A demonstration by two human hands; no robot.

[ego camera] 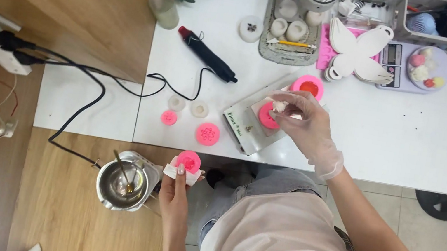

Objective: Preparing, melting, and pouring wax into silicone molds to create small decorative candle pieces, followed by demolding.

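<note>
Pink moulds held in both hands
Left hand [179, 187] clamped on pink mould [189, 160] off table's [409, 147] front edge; gloved right hand [302, 119] pinched on mould [267, 116] atop scale [247, 124].

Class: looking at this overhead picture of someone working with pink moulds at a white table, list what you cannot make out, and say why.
1. Pink mould on the scale: its cavity is covered by the gloved right hand.
2. Scale display: too small to see.
3. Pink mould in the left hand: its inside is blurred, and white tissue wraps its base.
4. Metal pot: glare hides any contents.
5. Grey bin: cut off by the top edge.
</note>
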